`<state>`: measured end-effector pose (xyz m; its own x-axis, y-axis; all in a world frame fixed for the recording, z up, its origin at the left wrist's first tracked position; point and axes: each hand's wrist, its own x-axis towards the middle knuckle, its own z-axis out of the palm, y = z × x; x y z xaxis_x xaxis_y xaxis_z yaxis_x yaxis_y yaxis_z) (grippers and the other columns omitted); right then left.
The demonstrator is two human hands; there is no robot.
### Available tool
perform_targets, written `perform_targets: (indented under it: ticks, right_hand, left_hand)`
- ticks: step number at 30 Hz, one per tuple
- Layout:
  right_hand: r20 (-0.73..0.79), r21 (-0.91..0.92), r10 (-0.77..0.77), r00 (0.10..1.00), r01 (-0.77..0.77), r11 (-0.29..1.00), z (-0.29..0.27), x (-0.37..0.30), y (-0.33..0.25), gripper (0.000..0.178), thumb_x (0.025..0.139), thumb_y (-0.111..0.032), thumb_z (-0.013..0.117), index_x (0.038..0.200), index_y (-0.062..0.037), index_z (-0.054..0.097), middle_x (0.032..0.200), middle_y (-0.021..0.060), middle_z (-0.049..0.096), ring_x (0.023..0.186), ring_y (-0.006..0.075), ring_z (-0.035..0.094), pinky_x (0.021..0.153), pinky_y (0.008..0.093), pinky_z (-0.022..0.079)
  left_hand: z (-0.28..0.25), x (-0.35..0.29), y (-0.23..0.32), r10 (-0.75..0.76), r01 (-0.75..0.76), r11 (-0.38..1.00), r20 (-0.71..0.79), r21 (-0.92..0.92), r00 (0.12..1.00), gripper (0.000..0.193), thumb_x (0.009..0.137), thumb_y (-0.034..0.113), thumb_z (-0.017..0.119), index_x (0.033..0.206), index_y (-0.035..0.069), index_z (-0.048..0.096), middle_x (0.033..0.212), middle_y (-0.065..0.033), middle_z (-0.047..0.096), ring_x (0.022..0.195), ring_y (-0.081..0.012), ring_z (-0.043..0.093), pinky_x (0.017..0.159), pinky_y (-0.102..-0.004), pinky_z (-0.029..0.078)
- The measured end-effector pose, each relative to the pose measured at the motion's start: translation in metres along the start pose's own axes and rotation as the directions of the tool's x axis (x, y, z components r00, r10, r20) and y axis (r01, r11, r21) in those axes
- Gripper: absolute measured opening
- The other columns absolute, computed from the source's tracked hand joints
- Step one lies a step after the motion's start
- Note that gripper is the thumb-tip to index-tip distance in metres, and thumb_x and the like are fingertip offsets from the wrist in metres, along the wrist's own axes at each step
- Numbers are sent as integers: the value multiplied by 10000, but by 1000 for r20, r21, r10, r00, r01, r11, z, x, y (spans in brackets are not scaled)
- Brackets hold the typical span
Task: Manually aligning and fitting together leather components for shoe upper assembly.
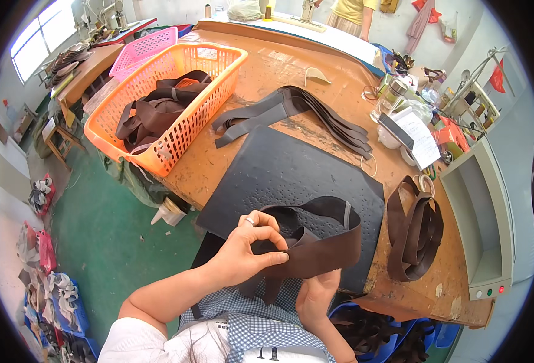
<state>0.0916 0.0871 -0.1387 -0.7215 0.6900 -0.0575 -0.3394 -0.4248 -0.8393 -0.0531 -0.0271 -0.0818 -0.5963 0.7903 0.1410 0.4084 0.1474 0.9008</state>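
Both hands worked low by the lap: left hand [242, 254] pinched a brown strap [315, 245] where its ends overlapped, fingers closed on it, apparently to keep the loop aligned. Right hand [318, 293] gripped it from beneath. Strap hung over the black mat [279, 169] at bench [267, 72] edge. Basket [170, 103] held more straps.

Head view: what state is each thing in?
Dark brown leather strap loop: held in both hands.
Left hand: fingers pinching the strap.
Right hand: gripping it from below.
Orange plastic basket: partly filled with straps.
Black rubber mat: flat on the table.
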Motion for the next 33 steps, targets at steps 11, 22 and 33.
perform_targets:
  ticks: [11,22,33]
  right_hand:
    - [310,298,60,949,-157,941,-9,14,-31,516,875,-146,691,1331,-77,460,1276,86,551,1236,285,530,1033,431,445]
    - [108,47,118,987,-124,991,-6,31,-40,295,818,-35,736,1022,-69,526,979,137,646,952,242,639,881,395,502]
    - [3,2,34,999,-34,999,0,29,-35,246,798,15,733,1030,-11,658,961,105,702,866,205,679,832,327,531]
  left_hand:
    - [-1,-7,1,-125,182,939,204,-291,971,139,934,98,650,993,-3,575,1034,-89,606,955,-167,586,856,-309,473]
    - [6,-14,6,-76,92,967,77,-236,994,187,838,56,749,1013,-3,719,1031,-67,634,1026,-161,576,883,-294,475]
    - [5,-16,-2,-31,46,954,54,-298,998,203,800,25,774,993,-5,721,983,-68,666,1015,-174,582,861,-314,483]
